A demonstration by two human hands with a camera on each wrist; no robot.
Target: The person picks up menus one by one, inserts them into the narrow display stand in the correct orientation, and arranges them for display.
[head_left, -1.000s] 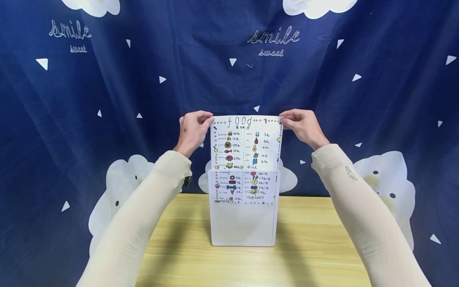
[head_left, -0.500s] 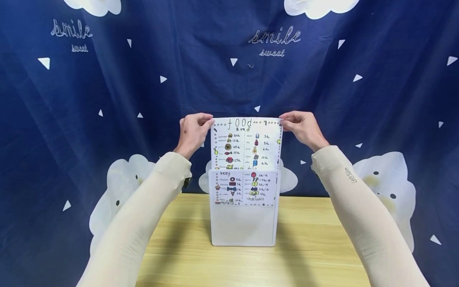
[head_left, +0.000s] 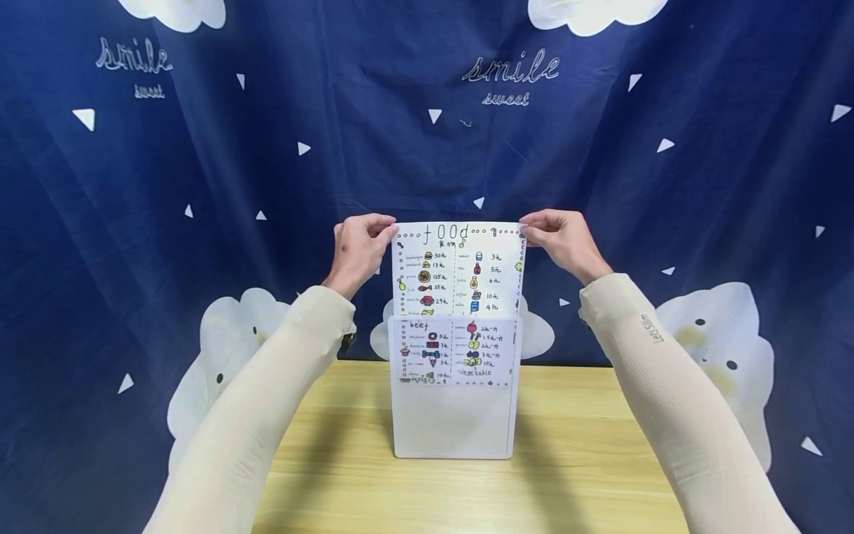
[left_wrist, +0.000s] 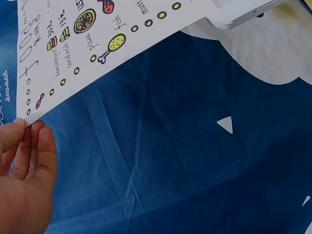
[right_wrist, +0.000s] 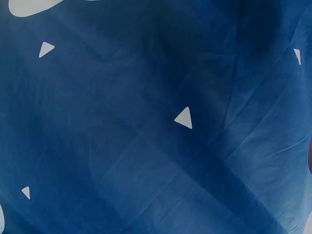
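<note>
Above the desk [head_left: 574, 475], a hand-drawn "food" sheet [head_left: 457, 268] stands upright, lower half inside a translucent white file holder [head_left: 454, 415] that sits on the wood near the back edge. Left hand [head_left: 356, 248]: closed grip, thumb and fingers pinching the sheet's top left corner; confirmed in the left wrist view, fingertips [left_wrist: 29, 127] on the paper edge. Right hand [head_left: 563, 237]: closed grip, pinching the top right corner. Right wrist view shows only the blue curtain [right_wrist: 146, 146] with white triangles. Cream sleeves cover both forearms.
</note>
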